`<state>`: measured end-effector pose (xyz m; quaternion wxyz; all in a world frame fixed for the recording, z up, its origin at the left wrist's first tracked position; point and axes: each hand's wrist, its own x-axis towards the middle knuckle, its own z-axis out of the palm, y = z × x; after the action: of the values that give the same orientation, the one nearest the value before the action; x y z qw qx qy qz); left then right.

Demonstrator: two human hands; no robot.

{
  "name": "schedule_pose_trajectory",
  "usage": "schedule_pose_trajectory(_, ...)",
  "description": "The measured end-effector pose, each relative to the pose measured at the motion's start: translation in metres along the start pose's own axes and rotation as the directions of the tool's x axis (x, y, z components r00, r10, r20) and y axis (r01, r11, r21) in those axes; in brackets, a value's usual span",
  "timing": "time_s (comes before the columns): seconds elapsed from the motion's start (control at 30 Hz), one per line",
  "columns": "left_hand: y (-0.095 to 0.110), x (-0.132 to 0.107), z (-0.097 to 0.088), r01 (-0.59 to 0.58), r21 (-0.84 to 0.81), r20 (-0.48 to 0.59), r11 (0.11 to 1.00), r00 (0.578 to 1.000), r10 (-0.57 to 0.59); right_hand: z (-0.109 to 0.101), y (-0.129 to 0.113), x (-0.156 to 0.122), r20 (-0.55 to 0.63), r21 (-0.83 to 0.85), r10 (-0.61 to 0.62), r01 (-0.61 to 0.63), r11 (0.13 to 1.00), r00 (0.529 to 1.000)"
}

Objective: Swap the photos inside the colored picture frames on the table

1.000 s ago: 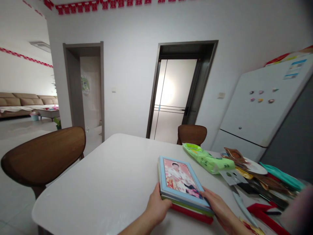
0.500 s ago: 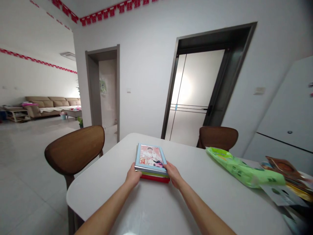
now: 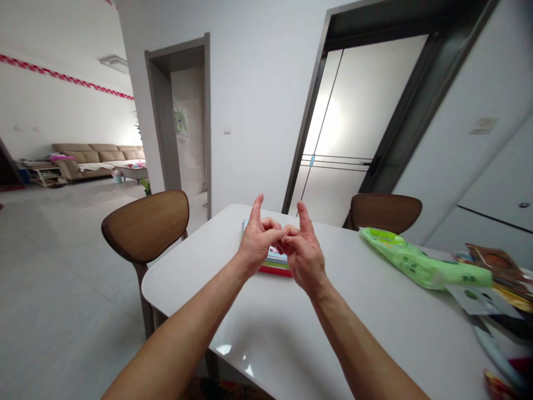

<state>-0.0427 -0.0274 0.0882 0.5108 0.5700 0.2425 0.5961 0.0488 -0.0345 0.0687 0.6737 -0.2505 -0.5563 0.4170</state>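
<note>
A stack of books (image 3: 275, 265) lies on the white table (image 3: 366, 316) near its far left corner; a red cover sits at the bottom and a light blue one on top. My left hand (image 3: 257, 240) and my right hand (image 3: 303, 253) are raised just above and in front of the stack and hide most of it. The two hands touch at the knuckles. Each has its index finger pointing up and its other fingers curled in. Neither hand holds anything.
A wooden chair (image 3: 145, 225) stands at the table's left side and another chair (image 3: 385, 211) at the far end. A green plastic package (image 3: 416, 265) and a pile of packets and papers (image 3: 495, 272) lie on the right. A white fridge (image 3: 499, 189) stands beyond.
Both hands have let go of the book stack and lifted together above it, fingers curling in. The stack stays on the table. The camera has come closer and turned left.
</note>
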Motion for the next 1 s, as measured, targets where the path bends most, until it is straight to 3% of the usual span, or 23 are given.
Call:
schedule_pose_trajectory(0.07, 0.007, -0.008, 0.006, -0.028, -0.193, 0.103, 0.981, 0.994, 0.048, 0.004, -0.008, -0.005, 0.021, 0.082, 0.018, -0.020, 0.996, 1.000)
schedule_pose_trajectory(0.1, 0.006, -0.012, 0.006, -0.007, -0.239, 0.106, 0.971, 0.994, 0.033, 0.004, -0.009, -0.007, 0.025, 0.096, 0.038, -0.040, 0.995, 0.999)
schedule_pose_trajectory(0.27, -0.008, -0.018, -0.009, 0.190, -0.337, -0.021, 0.922, 0.978, -0.209, -0.003, 0.000, -0.011, -0.084, 0.099, 0.235, -0.227, 0.969, 0.968)
schedule_pose_trajectory(0.43, -0.007, -0.011, -0.020, 0.446, -0.312, 0.092, 0.839, 0.893, -0.441, -0.003, 0.000, -0.004, -0.057, -0.064, 0.355, -0.358, 0.932, 0.933)
schedule_pose_trajectory(0.53, -0.006, -0.010, -0.020, 0.524, -0.291, 0.114, 0.801, 0.850, -0.514, 0.001, 0.005, -0.002, -0.029, -0.255, 0.380, -0.374, 0.891, 0.925)
schedule_pose_trajectory(0.67, -0.022, -0.013, -0.026, 0.560, -0.276, 0.026, 0.781, 0.817, -0.577, -0.007, 0.029, 0.001, -0.060, -0.569, 0.299, -0.279, 0.774, 0.952)
schedule_pose_trajectory(0.87, -0.078, -0.038, -0.050, 0.623, -0.239, -0.177, 0.745, 0.726, -0.664, -0.037, 0.064, 0.002, 0.049, -0.914, 0.186, -0.031, 0.404, 0.981)
schedule_pose_trajectory(0.93, -0.092, -0.048, -0.052, 0.618, -0.221, -0.211, 0.754, 0.725, -0.656, -0.039, 0.066, -0.006, 0.114, -0.949, 0.192, 0.050, 0.311, 0.975)
schedule_pose_trajectory(1.0, -0.100, -0.054, -0.050, 0.568, -0.202, -0.233, 0.798, 0.763, -0.603, -0.036, 0.064, -0.018, 0.182, -0.956, 0.199, 0.125, 0.266, 0.963)
